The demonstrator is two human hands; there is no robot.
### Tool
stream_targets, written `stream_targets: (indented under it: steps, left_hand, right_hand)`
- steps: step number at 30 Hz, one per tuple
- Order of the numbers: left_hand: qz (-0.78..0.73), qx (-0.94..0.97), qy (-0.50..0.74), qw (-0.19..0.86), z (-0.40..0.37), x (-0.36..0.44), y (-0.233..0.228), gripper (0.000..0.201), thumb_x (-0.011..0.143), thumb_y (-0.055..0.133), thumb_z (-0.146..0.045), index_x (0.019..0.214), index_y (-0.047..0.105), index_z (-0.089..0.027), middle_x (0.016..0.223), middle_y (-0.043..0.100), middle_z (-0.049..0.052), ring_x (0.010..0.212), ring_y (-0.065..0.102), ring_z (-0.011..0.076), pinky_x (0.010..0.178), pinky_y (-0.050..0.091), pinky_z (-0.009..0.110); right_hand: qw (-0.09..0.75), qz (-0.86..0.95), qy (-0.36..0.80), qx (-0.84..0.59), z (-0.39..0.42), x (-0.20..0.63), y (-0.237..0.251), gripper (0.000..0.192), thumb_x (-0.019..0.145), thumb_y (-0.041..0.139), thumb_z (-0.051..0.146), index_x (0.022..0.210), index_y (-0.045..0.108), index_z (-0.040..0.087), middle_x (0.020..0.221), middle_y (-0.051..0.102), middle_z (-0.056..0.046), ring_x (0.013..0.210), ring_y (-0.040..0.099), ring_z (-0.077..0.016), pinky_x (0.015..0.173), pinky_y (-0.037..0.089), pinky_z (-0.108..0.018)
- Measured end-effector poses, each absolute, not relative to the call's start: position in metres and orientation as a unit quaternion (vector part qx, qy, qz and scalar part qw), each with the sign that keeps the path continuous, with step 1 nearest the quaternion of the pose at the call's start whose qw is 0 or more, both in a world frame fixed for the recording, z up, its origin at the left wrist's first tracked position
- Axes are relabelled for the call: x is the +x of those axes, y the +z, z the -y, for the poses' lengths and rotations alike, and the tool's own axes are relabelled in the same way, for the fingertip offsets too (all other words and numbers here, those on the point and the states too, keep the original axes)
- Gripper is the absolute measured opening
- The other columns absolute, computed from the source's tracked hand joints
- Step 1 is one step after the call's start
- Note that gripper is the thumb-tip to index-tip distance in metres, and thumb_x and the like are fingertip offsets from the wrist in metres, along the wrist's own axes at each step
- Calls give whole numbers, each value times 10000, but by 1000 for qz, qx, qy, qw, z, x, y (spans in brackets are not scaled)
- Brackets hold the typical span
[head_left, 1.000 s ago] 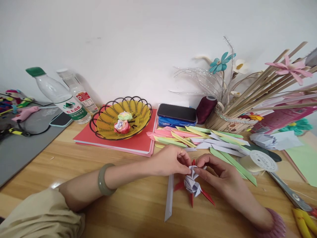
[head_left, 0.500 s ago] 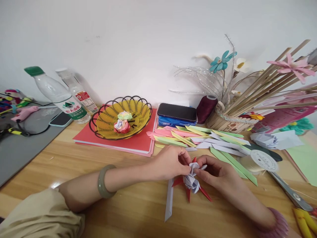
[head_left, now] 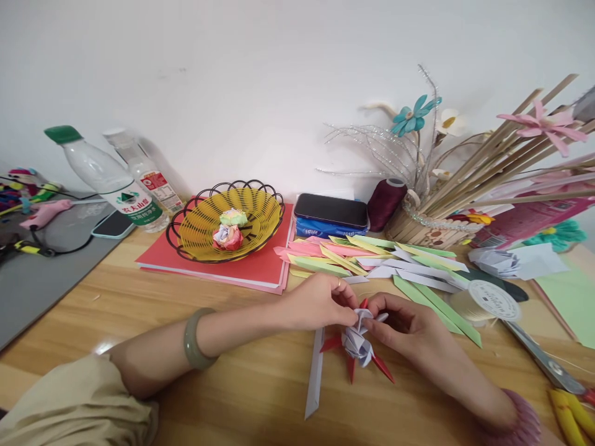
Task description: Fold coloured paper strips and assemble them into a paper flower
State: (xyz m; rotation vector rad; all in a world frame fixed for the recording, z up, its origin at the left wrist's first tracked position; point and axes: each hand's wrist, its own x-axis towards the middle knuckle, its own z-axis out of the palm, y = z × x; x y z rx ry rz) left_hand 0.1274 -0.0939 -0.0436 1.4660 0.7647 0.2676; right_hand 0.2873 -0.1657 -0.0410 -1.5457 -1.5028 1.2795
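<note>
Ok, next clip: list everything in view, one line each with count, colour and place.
paper flower: one, lavender with red points, held between both hands
folded strip: one, lavender, on the table below the left hand
paper strips: many, pink, green, yellow, white, behind the hands
wire basket: one, yellow and black, on red folders, holding two paper roses
red folders: a stack, centre left
water bottles: two, clear, far left
phone: one, black, on a blue packet
thread spool: one, maroon, beside the stick holder
stick holder: one, wooden, right rear
line reel: one, clear, right
table: wooden
left hand: pinching the flower, green bangle on the wrist
right hand: pinching the flower
</note>
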Motion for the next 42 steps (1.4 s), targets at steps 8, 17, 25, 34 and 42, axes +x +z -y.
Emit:
stream_targets:
  steps: [8, 17, 25, 34, 42]
  left_hand:
    - [-324, 627, 77, 705, 86, 126, -38, 98, 597, 649, -179, 660, 605, -117, 629, 581, -25, 580, 507, 70, 579, 397, 188]
    - [-342, 667, 104, 654, 94, 126, -47, 125, 591, 603, -213, 690, 594, -137, 648, 586, -18, 579, 513, 90, 538, 395, 194]
    - [-365, 759, 114, 527, 103, 126, -43, 134, 574, 582, -233, 684, 542, -168, 653, 568, -23, 590, 496, 107, 482, 349, 192]
    - [-326, 607, 205, 695, 94, 127, -38, 169, 662, 531, -183, 830, 538, -163, 820, 575, 25, 715, 539, 128, 647, 426, 249]
    - [-240, 613, 216, 721, 89, 128, -37, 127, 642, 650, -169, 746, 595, -121, 757, 582, 28, 693, 530, 113, 705, 426, 273]
  right_hand:
    - [295, 580, 486, -583, 164, 289, -40, 245, 730, 576, 445, 711, 591, 201, 712, 632, -3, 661, 579, -157, 591, 446, -252]
    - [292, 594, 463, -589, 166, 288, -42, 186, 749, 560, 378, 694, 567, 200, 676, 616, 10, 623, 551, -134, 558, 430, -229]
    - [275, 668, 361, -589, 172, 283, -43, 137, 796, 495, 264, 681, 546, 210, 666, 619, 10, 603, 543, -137, 555, 418, -243]
    - [307, 779, 133, -530, 174, 294, -43, 99, 833, 465, 200, 852, 558, 228, 816, 628, -37, 723, 579, -163, 610, 458, -282]
    - [363, 813, -44, -454, 172, 302, -42, 199, 769, 529, 72, 912, 556, 207, 950, 574, -72, 903, 547, -200, 710, 472, -345]
